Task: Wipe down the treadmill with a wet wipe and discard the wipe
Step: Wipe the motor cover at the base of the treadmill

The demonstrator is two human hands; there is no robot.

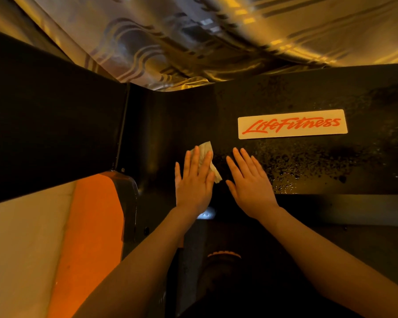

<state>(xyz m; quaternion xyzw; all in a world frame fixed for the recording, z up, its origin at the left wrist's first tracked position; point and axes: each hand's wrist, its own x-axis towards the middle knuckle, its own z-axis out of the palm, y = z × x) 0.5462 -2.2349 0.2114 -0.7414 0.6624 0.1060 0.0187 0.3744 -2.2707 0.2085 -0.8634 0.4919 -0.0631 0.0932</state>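
Midway through wiping: left hand flat, pressing wipe onto treadmill left of logo sticker; right hand flat, empty; discarding pending.

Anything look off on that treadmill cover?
Yes: the black hood right of the wipe is speckled with droplets or residue below the LifeFitness label, unwiped. Nothing looks askew or damaged.

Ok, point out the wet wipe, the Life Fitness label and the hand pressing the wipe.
wet wipe (205,146), head view, the top corner showing above the fingers.
Life Fitness label (292,124), head view, middle of the lettering.
left hand (194,180), head view, back of the hand.
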